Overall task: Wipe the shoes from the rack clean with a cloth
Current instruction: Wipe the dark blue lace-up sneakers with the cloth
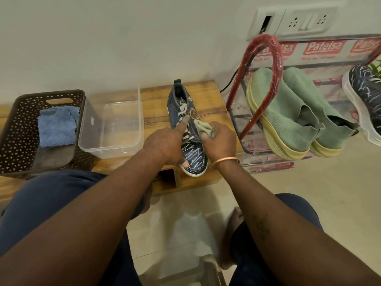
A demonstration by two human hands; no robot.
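**One shoe in hand, three waiting on the rack**

We are in the middle of the job, by our reckoning early in it. A denim shoe (194,156) lies on the bench (156,102), toe towards us. Our left hand (165,143) holds it steady, forefinger straight along the laces and the other fingers curled round its near side. Our right hand (219,139) is bunched tight round a greenish cloth (204,127), pressing it against the shoe's right flank, just below the small badge. We cannot tell how much of this shoe is clean; the toe and the far side show no clear difference.

On the rack (276,58) to our right sit a green pair (288,116) and, at the edge of view, the denim mate (362,100). We judge all three not yet wiped, though nothing proves it.

To our left a tub (90,120) stands beside a basket (18,124) holding a folded blue cloth (55,126). What remains, we think: finish this shoe, then do the other three.
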